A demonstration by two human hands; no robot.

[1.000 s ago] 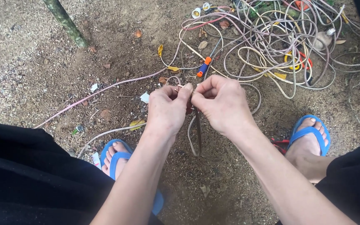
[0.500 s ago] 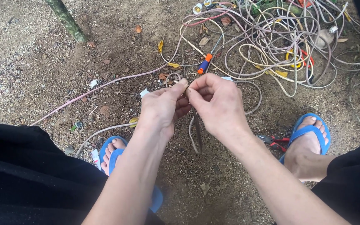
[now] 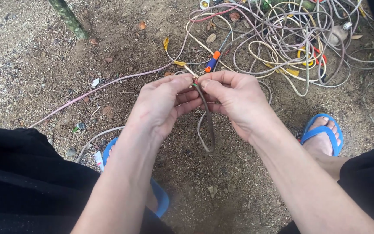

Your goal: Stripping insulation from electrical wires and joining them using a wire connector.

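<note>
Both forearms reach forward over sandy ground. The left hand [image 3: 163, 104] and right hand [image 3: 236, 102] meet, fingers pinched tight on a dull brown cable [image 3: 207, 125] looping down between them.

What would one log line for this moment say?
left hand: pinching cable end | right hand: pinching cable end | brown cable: loop hanging below hands | wire pile: on dirt beyond
</note>
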